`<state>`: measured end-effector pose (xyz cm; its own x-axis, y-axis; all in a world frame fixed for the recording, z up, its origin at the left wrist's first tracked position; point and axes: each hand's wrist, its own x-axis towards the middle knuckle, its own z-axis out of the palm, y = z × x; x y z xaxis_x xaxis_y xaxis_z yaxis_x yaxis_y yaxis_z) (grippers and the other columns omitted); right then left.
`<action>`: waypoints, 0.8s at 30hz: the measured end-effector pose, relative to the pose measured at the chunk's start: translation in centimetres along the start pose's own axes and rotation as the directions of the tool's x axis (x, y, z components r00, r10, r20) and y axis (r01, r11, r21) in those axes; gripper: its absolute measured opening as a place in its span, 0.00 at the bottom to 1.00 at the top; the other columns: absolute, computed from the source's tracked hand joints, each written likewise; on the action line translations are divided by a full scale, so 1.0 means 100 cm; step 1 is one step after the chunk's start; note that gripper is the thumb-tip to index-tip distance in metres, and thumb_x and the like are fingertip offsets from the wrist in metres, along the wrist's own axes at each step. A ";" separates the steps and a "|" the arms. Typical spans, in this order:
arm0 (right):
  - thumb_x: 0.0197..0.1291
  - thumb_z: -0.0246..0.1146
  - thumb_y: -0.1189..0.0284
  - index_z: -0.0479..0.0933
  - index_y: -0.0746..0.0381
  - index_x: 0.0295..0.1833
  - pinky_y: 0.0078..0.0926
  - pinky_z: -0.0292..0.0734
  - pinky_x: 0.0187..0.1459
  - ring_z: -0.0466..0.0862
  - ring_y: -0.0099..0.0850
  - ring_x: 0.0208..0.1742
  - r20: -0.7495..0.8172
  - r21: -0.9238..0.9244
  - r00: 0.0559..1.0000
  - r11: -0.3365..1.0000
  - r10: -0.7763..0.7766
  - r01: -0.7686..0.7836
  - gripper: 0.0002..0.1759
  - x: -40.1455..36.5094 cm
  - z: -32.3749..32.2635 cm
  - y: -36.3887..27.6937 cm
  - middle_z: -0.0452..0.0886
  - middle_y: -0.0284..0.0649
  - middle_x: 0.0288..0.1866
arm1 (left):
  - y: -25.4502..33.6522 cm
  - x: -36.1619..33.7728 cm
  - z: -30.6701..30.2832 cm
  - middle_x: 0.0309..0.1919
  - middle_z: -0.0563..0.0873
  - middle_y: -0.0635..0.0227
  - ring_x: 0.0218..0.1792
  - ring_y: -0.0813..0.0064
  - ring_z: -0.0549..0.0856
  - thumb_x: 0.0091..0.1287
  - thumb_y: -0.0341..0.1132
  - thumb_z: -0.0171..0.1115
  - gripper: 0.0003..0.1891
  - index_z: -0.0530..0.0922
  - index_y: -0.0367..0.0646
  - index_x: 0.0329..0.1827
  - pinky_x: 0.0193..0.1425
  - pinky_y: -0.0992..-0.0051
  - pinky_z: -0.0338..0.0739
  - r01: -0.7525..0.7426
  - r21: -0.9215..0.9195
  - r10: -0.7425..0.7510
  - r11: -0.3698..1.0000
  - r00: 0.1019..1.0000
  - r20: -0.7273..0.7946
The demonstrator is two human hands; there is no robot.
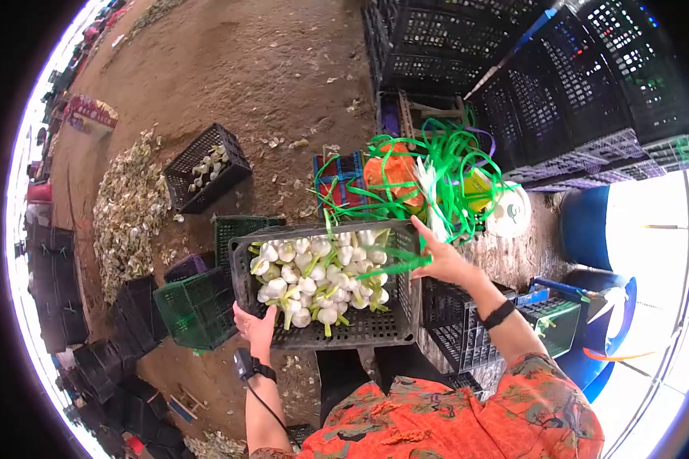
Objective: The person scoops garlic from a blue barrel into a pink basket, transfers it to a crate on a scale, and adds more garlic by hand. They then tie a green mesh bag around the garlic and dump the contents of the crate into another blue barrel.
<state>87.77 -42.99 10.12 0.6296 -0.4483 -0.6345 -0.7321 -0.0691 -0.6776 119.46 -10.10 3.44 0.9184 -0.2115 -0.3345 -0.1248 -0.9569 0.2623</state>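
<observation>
A dark plastic crate (367,334) of white garlic bulbs (310,279) with short green stems is right in front of me. My left hand (256,329) grips its near left side, thumb over the rim and fingers outside. At the right side of the crate, my right hand (444,260) is closed on a green strap (394,268), which reaches over the bulbs and is smeared by motion. Beyond that hand lies a tangle of green straps (452,168) over an orange bundle (391,176).
A black crate (210,187) with some garlic stands on the dirt floor beside a heap of peelings (130,214). Green crates (191,310) are at left. Tall black crate stacks (566,99) rise at upper right, above blue barrels (586,226) and a round white lid (509,213).
</observation>
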 end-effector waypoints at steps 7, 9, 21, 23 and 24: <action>0.52 0.53 0.81 0.78 0.55 0.51 0.42 0.77 0.38 0.84 0.45 0.38 -0.728 -0.347 0.589 0.929 -0.352 0.126 0.20 0.059 -0.101 -0.009 0.83 0.50 0.37 | -0.008 -0.002 -0.002 0.67 0.59 0.44 0.67 0.43 0.60 0.46 0.51 0.75 0.59 0.42 0.49 0.74 0.68 0.45 0.56 -0.050 -0.057 0.052 0.997 0.998 0.045; 0.52 0.65 0.65 0.69 0.54 0.62 0.44 0.75 0.52 0.80 0.47 0.53 -0.655 -0.401 0.754 0.868 -0.048 -0.294 0.29 0.086 -0.135 -0.015 0.81 0.49 0.50 | -0.010 -0.002 -0.002 0.67 0.60 0.44 0.68 0.43 0.60 0.46 0.52 0.76 0.59 0.43 0.49 0.74 0.67 0.45 0.56 -0.048 -0.048 0.051 0.998 0.997 0.058; 0.53 0.64 0.73 0.83 0.64 0.42 0.26 0.81 0.41 0.86 0.29 0.36 -0.358 0.281 0.857 0.832 -0.371 0.478 0.11 0.139 0.039 -0.132 0.87 0.41 0.36 | -0.012 -0.003 -0.014 0.68 0.60 0.45 0.69 0.50 0.60 0.51 0.49 0.75 0.54 0.48 0.39 0.73 0.71 0.58 0.57 -0.081 -0.180 0.102 0.980 0.989 0.111; 0.56 0.61 0.78 0.79 0.66 0.50 0.22 0.80 0.40 0.86 0.28 0.36 -0.432 0.605 0.868 0.635 -0.246 0.481 0.14 0.126 -0.036 -0.119 0.85 0.39 0.38 | -0.025 0.003 -0.005 0.67 0.61 0.45 0.68 0.49 0.61 0.50 0.48 0.75 0.53 0.49 0.39 0.72 0.70 0.56 0.58 -0.123 -0.199 0.141 0.972 0.987 0.079; 0.56 0.63 0.74 0.72 0.67 0.60 0.28 0.79 0.48 0.84 0.32 0.47 -0.524 0.427 0.808 0.739 -0.268 0.522 0.24 0.131 -0.072 -0.093 0.82 0.46 0.50 | -0.032 0.007 0.000 0.66 0.63 0.45 0.67 0.47 0.63 0.50 0.47 0.75 0.52 0.50 0.39 0.72 0.69 0.54 0.59 -0.158 -0.214 0.171 0.964 0.984 0.042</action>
<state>101.00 -54.64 10.79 0.5693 -0.8107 -0.1364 -0.1014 0.0954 -0.9903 120.48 -7.19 2.37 0.8668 -0.3802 -0.3227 -0.1853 -0.8463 0.4995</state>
